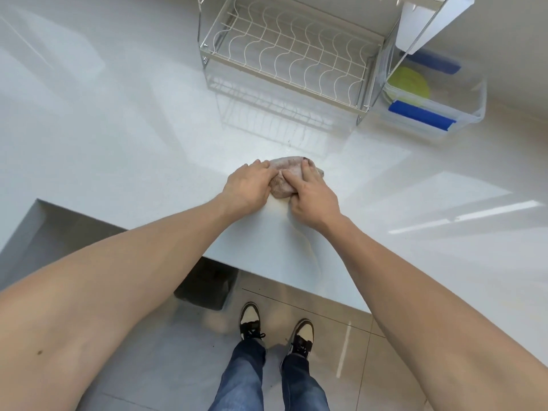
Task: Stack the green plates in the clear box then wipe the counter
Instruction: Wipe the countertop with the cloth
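A crumpled beige cloth (286, 173) lies on the white counter (133, 129) near its front edge. My left hand (247, 185) presses on the cloth's left side and my right hand (311, 197) presses on its right side, fingers spread over it. A stack of green plates (410, 83) sits inside the clear box (471, 114) at the far right, which has blue handles (421, 115).
An empty white wire dish rack (290, 54) in a clear frame stands behind the cloth, left of the box. A sink recess (44, 229) opens at the left. Below the counter edge are tiled floor, a dark bin (207, 284) and the person's shoes.
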